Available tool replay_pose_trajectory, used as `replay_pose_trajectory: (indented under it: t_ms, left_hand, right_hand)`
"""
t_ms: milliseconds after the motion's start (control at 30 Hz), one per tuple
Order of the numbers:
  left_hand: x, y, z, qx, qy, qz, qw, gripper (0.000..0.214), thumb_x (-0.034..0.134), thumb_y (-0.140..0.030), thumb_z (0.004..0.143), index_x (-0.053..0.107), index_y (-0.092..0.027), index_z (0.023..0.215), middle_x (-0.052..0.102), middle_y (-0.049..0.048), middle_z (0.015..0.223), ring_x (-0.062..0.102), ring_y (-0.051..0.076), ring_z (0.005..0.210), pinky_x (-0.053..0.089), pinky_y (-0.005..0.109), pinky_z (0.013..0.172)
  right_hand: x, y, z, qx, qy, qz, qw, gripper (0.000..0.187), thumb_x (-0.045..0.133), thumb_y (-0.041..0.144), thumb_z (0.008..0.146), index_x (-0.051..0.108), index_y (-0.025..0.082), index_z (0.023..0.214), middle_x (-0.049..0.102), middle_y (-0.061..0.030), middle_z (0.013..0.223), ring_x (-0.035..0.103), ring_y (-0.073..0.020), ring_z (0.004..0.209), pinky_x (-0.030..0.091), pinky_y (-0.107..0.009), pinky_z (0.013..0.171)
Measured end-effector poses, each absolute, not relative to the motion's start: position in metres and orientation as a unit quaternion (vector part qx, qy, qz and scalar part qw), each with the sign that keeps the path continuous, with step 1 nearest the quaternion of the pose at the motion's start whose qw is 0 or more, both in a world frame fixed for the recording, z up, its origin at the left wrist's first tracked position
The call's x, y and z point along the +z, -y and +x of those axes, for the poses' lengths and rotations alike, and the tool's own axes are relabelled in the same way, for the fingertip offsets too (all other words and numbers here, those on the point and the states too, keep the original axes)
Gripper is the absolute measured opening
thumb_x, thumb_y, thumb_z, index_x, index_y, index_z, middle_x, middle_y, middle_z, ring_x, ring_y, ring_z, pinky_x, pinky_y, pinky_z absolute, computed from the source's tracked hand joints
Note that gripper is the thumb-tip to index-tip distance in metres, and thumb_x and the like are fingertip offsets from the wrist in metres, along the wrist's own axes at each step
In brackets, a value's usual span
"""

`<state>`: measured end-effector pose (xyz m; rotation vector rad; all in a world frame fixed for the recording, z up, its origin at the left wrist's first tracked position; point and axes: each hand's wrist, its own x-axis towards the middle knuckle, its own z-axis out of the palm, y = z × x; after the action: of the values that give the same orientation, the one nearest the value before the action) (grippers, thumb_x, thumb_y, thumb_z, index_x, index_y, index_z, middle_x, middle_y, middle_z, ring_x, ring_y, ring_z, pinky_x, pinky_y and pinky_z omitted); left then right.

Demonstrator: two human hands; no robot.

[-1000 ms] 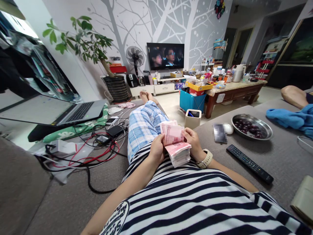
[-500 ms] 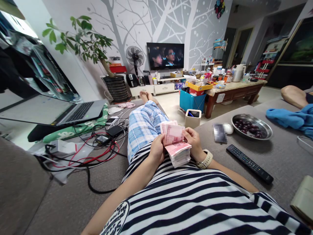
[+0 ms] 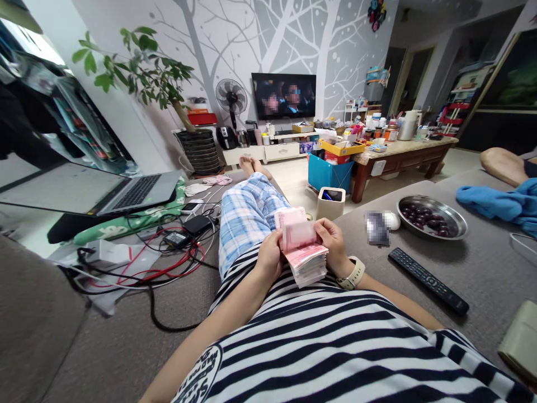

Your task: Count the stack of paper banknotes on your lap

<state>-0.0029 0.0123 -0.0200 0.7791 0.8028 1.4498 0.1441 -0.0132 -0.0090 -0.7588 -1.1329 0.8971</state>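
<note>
My left fingers (image 3: 276, 238) pinch banknote bundle (image 3: 309, 267), right fingers (image 3: 326, 228) hold curved note (image 3: 298, 235); leafing through, I judge, next turn wants light touch

the head view looks forward and down (hands (image 3: 271, 257) close below).

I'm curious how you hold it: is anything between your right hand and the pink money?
Nothing visible is: the right hand touches the pink banknotes directly, and the left hand grips them from the other side.
</note>
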Motion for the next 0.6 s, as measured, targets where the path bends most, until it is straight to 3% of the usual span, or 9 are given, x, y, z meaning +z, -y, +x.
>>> replay_pose_trajectory:
  t_ms: [133, 367, 600]
  left_hand:
    - [-0.016, -0.010, -0.004, 0.619, -0.352, 0.342, 0.613, 0.027, 0.079, -0.035, 0.062, 0.073, -0.014, 0.078, 0.077, 0.0057, 0.083, 0.068, 0.022, 0.078, 0.054, 0.036, 0.083]
    - [-0.006, -0.002, -0.003, 0.601, -0.348, 0.352, 0.628, 0.027, 0.080, -0.030, 0.059, 0.072, -0.016, 0.080, 0.077, 0.0049, 0.080, 0.070, 0.023, 0.076, 0.056, 0.039, 0.082]
    - [-0.001, 0.003, -0.004, 0.573, -0.346, 0.366, 0.647, 0.029, 0.080, -0.027, 0.060, 0.073, -0.014, 0.085, 0.077, 0.0068, 0.078, 0.070, 0.021, 0.072, 0.056, 0.033, 0.074]
  right_hand:
    - [-0.010, 0.012, 0.144, 0.419, 0.512, -0.315, 0.680, 0.048, 0.061, 0.067, 0.085, 0.059, 0.022, 0.066, 0.052, 0.0022, 0.049, 0.041, -0.0128, 0.046, 0.031, -0.028, 0.047]
    - [-0.011, 0.005, 0.144, 0.392, 0.484, -0.349, 0.700, 0.048, 0.075, 0.064, 0.074, 0.055, 0.022, 0.065, 0.051, 0.0043, 0.055, 0.041, -0.0111, 0.051, 0.035, -0.028, 0.053]
    - [-0.011, 0.004, 0.145, 0.379, 0.503, -0.377, 0.679, 0.047, 0.073, 0.060, 0.075, 0.049, 0.022, 0.061, 0.045, 0.0043, 0.059, 0.037, -0.0118, 0.057, 0.032, -0.027, 0.053]
